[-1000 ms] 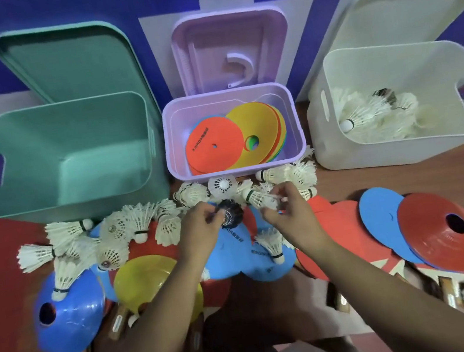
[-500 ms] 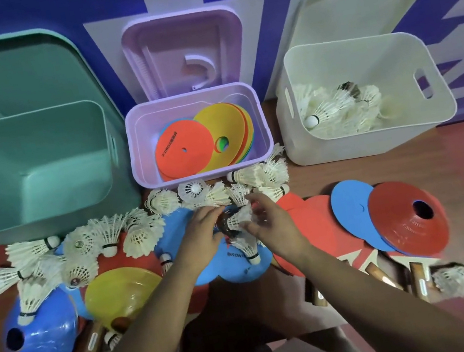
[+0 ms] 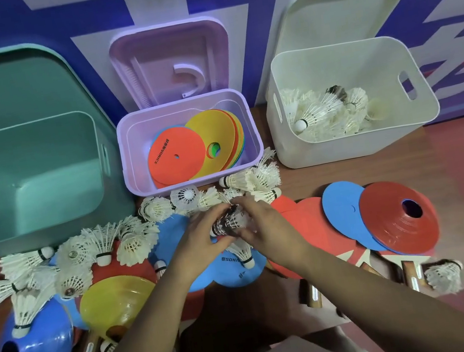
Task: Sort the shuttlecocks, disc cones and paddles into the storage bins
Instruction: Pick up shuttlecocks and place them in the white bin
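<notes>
Over blue disc (image 3: 205, 276), held shuttlecock (image 3: 229, 222) looks black-and-white.

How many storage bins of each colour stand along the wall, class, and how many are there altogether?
Green bin: 1
Purple bin: 1
White bin: 1
Total: 3
</notes>
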`<action>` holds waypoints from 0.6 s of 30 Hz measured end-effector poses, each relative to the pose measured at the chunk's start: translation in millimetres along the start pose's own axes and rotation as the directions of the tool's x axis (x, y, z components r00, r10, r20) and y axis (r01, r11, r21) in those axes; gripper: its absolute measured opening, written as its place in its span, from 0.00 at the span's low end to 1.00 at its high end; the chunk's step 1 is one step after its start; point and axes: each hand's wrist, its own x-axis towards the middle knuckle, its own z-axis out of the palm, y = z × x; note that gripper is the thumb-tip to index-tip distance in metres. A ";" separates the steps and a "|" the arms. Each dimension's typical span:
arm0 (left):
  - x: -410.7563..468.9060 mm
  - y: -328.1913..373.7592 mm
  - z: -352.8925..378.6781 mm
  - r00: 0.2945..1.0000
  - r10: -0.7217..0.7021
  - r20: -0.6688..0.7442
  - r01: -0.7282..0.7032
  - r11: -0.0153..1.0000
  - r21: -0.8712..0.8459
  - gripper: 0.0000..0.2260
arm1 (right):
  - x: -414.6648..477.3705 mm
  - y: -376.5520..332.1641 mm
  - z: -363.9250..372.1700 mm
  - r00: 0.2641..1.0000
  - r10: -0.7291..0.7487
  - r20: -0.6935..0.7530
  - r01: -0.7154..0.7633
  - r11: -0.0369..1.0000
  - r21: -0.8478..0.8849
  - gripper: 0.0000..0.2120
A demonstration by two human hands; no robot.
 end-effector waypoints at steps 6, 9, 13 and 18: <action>-3.2 -3.4 -8.4 0.964 -0.257 -0.063 0.213 0.894 -0.395 0.27 | -0.1 -11.6 -18.5 0.974 0.135 -0.184 -0.062 0.933 0.354 0.17; -7.7 -14.2 -9.7 0.941 -0.325 -0.097 0.233 0.827 -0.512 0.29 | -2.8 14.5 -10.1 0.984 0.142 -0.111 -0.145 0.989 -0.018 0.19; -16.8 -24.6 -11.9 0.927 -0.362 -0.095 0.237 0.765 -0.599 0.28 | -12.7 36.0 26.6 0.929 0.278 0.243 -0.139 0.873 -0.467 0.34; -25.3 -28.5 -11.6 0.916 -0.388 -0.106 0.256 0.766 -0.590 0.27 | -12.9 44.5 57.0 0.953 0.268 0.142 -0.148 0.819 -0.555 0.18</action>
